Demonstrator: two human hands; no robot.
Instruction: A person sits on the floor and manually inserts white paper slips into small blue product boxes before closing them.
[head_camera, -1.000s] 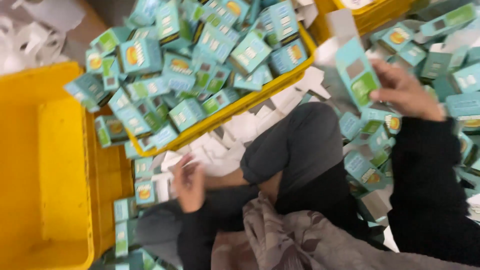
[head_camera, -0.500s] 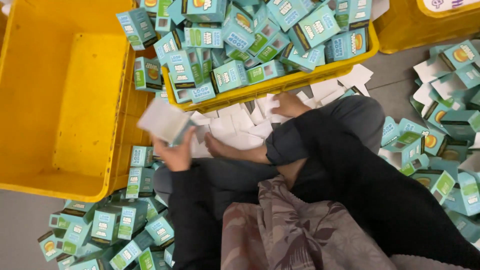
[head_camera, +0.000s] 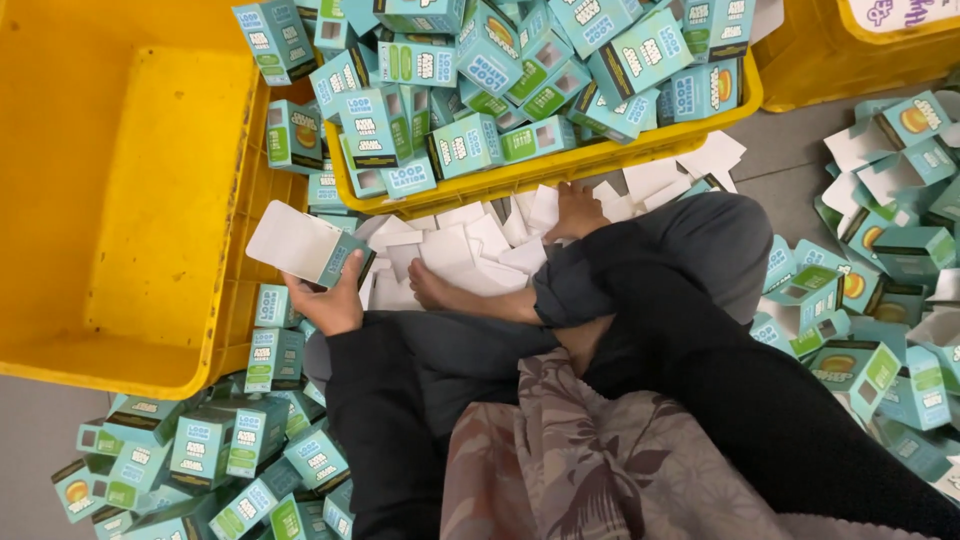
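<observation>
The person's left hand (head_camera: 330, 300) held a flattened teal-and-white carton (head_camera: 305, 245), the grip clamped on its lower right corner, thumb over the printed teal end and the fingers beneath. The carton's long axis ran up and to the left from the grip, its plain white face turned up, so that most of it hung above the rim of the empty yellow crate (head_camera: 130, 200), which lay directly left of the grip. The right hand (head_camera: 578, 212) was farther off, up and to the right past the crossed legs, resting on the loose white cardboard inserts (head_camera: 470, 245) on the floor; whether its grip was closed on one could not be told, since the fingers lay hidden among the pieces. The left hand was plainly the nearer to the carton.

The second yellow crate (head_camera: 560, 165), above and right of the left grip, was heaped with assembled teal boxes (head_camera: 460, 145). More teal boxes (head_camera: 200, 450) lay scattered on the floor below the left grip, and another spread (head_camera: 870, 300) lay well to the right.
</observation>
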